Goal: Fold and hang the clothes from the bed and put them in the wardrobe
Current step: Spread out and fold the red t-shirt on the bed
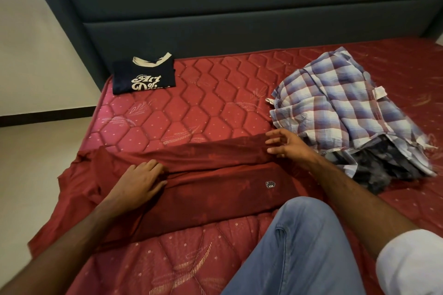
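A dark red T-shirt (206,187) lies spread across the near part of the red quilted mattress (191,108), its far side folded over in a long band. My left hand (141,181) presses flat on the shirt near the fold's left part. My right hand (285,148) hovers with spread fingers over the right end of the folded band, fingertips at the cloth. A folded navy T-shirt (143,76) with cream lettering sits at the far left by the headboard. A crumpled plaid shirt (335,108) lies heaped at the right over a dark grey garment (374,172).
A dark grey padded headboard (239,7) rises behind the mattress. My knee in blue jeans (299,246) rests on the bed's near edge. Pale floor and wall lie to the left of the bed.
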### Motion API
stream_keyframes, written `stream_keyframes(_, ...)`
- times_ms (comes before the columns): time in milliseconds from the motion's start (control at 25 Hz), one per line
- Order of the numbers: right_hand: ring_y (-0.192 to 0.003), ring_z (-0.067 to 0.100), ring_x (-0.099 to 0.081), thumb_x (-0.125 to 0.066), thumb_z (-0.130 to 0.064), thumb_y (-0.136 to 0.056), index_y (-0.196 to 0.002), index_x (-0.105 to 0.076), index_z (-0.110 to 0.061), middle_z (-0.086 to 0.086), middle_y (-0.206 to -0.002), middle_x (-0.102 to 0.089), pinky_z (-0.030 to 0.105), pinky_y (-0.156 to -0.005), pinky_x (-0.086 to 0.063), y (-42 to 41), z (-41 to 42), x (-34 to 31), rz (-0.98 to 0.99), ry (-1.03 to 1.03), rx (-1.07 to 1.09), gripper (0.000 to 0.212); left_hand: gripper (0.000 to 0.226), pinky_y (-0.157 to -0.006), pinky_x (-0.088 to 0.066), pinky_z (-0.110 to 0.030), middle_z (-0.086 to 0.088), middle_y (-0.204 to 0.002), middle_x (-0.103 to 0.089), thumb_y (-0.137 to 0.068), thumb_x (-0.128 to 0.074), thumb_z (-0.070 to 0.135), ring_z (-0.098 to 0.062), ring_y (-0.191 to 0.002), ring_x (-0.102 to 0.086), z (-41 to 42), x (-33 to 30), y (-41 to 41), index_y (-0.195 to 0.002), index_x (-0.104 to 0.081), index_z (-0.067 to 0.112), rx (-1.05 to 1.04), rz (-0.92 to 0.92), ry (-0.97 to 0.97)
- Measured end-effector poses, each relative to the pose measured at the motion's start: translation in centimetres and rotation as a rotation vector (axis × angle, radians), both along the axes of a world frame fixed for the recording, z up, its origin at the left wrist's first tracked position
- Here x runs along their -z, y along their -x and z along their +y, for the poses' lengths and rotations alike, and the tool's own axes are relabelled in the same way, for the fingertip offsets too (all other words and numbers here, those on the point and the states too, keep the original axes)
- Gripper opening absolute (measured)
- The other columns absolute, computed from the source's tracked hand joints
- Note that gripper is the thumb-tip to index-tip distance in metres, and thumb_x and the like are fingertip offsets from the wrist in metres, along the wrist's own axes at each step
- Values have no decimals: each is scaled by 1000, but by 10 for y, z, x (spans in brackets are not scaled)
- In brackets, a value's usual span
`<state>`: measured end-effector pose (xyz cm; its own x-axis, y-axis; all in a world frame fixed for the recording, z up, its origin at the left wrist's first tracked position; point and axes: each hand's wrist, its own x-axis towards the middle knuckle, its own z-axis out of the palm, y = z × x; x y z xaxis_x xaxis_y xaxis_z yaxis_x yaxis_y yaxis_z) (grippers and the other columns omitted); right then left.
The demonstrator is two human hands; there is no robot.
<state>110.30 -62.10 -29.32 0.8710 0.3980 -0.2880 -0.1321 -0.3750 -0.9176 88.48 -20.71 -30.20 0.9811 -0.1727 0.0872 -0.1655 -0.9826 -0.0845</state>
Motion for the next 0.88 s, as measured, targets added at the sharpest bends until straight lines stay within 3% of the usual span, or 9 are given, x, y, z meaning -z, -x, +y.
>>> stream_keyframes(120, -82, 12, -68, -71, 6, -88, -122, -64, -10, 8, -102, -74, 23, -64, -52, -2, -7, 2, 35, -84, 66, 38, 22, -62, -45, -38, 4, -91, -56, -90, -58, 44, -24, -77, -62, -12, 2, -10, -96, -54, 24, -48, 2, -23)
stream_keyframes(240, -78, 13, -67, -68, 7, -90, -115, -66, -8, 8, -95, -73, 19, -59, -53, -6, -10, 5, -2, -14, 34, 29, 39, -57, -44, -37, 0, -89, -56, -70, -82, 23, -28, -73, -63, -20, 2, -18, -95, -53, 21, -39, 50, 0)
stream_keyframes(400, -77, 15, -66, -67, 11, -90, -112, -65, -3, 9, -92, -70, 19, -58, -55, -10, -9, 7, -33, -34, 94, 27, 39, -51, -46, -39, -4, -88, -56, -67, -63, 8, -33, -70, -62, -17, 0, -27, -98, -43, 20, 71, 79, 14)
stream_keyframes(520, -76, 14, -64, -66, 13, -89, -114, -63, 0, 9, -91, -66, 18, -52, -54, -9, -1, 7, -33, -92, 178, 28, 29, -53, -47, -41, -4, -85, -57, -68, -41, 20, -34, -70, -61, -11, -7, -28, -96, -45, 19, 70, 2, 60)
stream_keyframes(600, -77, 14, -63, -66, 11, -90, -115, -63, 0, 8, -91, -65, 18, -52, -54, -8, 2, 8, -28, -121, 235, 28, 24, -58, -46, -38, 1, -84, -55, -68, -43, 23, -31, -75, -61, -7, -16, -29, -92, -49, 20, 38, -56, 131)
stream_keyframes(760, -94, 12, -69, -79, -8, -86, -121, -65, -12, 0, -107, -71, 26, -75, -57, -7, -5, 3, -26, -103, 107, 37, 16, -67, -50, -41, 7, -86, -48, -73, -49, 21, -27, -82, -59, -3, -20, -28, -88, -43, 25, -38, -37, 327)
stream_keyframes(880, -111, 12, -66, -86, 1, -75, -128, -61, -18, 1, -119, -69, 29, -91, -54, 0, -13, 4, -114, 59, -179, 62, 26, -72, -51, -44, 6, -91, -47, -79, -53, 5, -28, -85, -60, -2, -13, -30, -91, -48, 27, -68, -27, 378)
